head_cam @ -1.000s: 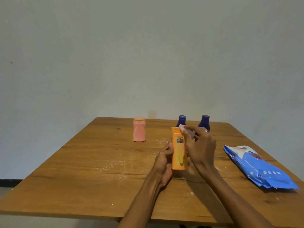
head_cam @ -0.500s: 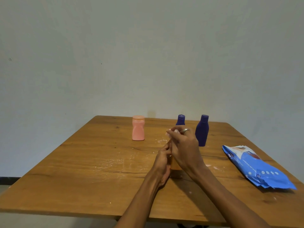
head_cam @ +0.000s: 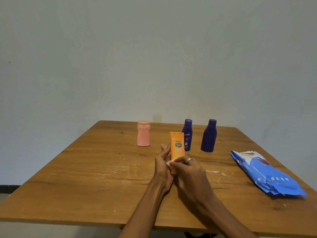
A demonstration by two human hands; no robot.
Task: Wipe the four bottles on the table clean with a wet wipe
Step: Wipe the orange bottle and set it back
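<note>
Since a second ago the right hand (head_cam: 187, 170), pinching the wet wipe (head_cam: 169, 163), has slid from cap to lower body of the orange bottle (head_cam: 177, 148), gripped upright by the left hand (head_cam: 163, 167) mid-table, three bottles at 12 o'clock apparently waiting.

Orange bottle's (head_cam: 177, 146) base and the wipe hidden behind hands
</note>
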